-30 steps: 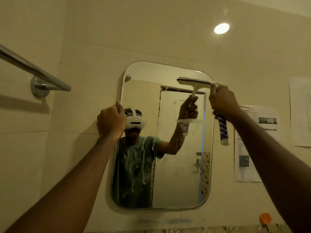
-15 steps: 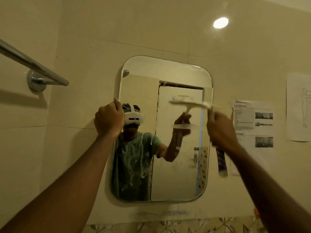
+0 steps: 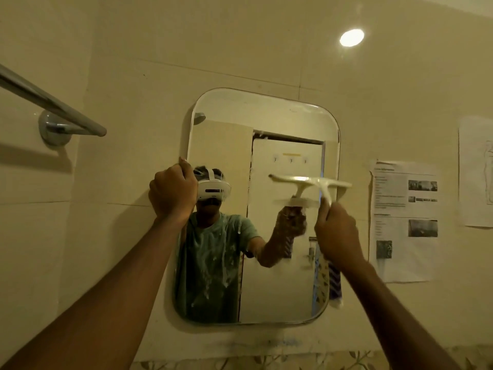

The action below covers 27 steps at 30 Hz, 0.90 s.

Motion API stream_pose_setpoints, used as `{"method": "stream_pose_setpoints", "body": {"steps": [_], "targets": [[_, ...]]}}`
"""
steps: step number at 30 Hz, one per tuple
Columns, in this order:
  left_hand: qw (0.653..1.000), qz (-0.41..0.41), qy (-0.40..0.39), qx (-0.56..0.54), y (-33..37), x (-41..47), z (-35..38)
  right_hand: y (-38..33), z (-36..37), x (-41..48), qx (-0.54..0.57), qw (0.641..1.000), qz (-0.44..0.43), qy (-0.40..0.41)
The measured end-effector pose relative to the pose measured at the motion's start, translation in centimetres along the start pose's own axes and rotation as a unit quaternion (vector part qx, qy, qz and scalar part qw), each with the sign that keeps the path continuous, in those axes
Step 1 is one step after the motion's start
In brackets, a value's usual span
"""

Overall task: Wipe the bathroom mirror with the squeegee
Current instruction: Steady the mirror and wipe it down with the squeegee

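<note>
A rounded rectangular mirror hangs on the beige tiled wall. My right hand is shut on the handle of a white squeegee, whose blade lies flat across the right half of the glass at mid height. The blue-striped end of the handle hangs below my fist. My left hand is shut on the mirror's left edge, holding it. White streaks and drips cover the lower left of the glass, over the reflection of a person in a green shirt.
A chrome towel bar juts from the wall at the upper left. Printed paper sheets are stuck to the wall right of the mirror. Patterned tiles run below it.
My right hand has drawn the squeegee down from the mirror's top right corner to mid height. My left hand has stayed on the left edge.
</note>
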<state>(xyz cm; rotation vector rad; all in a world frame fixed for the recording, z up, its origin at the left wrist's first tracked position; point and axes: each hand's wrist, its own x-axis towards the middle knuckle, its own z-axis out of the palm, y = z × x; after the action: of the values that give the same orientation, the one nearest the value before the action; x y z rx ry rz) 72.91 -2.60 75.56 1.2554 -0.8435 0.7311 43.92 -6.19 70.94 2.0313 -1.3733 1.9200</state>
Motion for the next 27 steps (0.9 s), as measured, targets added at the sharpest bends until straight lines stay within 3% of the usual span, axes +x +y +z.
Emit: {"method": "stream_pose_setpoints", "body": {"steps": [4, 12, 19, 22, 27], "targets": [[1.0, 0.001, -0.022, -0.01, -0.2, -0.1, -0.5, 0.5, -0.9, -2.6, -0.008, 0.999, 0.014, -0.042], [0.999, 0.006, -0.042, -0.015, -0.8, -0.8, -0.8, -3.2, -3.2, 5.1, 0.0, 1.0, -0.018, 0.001], [1.0, 0.007, -0.017, -0.007, -1.8, -1.9, 0.0, 2.8, 1.3, -5.3, -0.003, 1.0, -0.005, 0.008], [1.0, 0.005, -0.025, -0.005, -1.9, -2.3, -0.3, 3.4, 1.1, -8.8, -0.01, 0.999, 0.018, -0.027], [0.999, 0.012, -0.033, -0.009, -2.0, -2.5, -0.7, 1.6, -0.9, -6.8, 0.01, 0.999, 0.031, -0.04]]}}
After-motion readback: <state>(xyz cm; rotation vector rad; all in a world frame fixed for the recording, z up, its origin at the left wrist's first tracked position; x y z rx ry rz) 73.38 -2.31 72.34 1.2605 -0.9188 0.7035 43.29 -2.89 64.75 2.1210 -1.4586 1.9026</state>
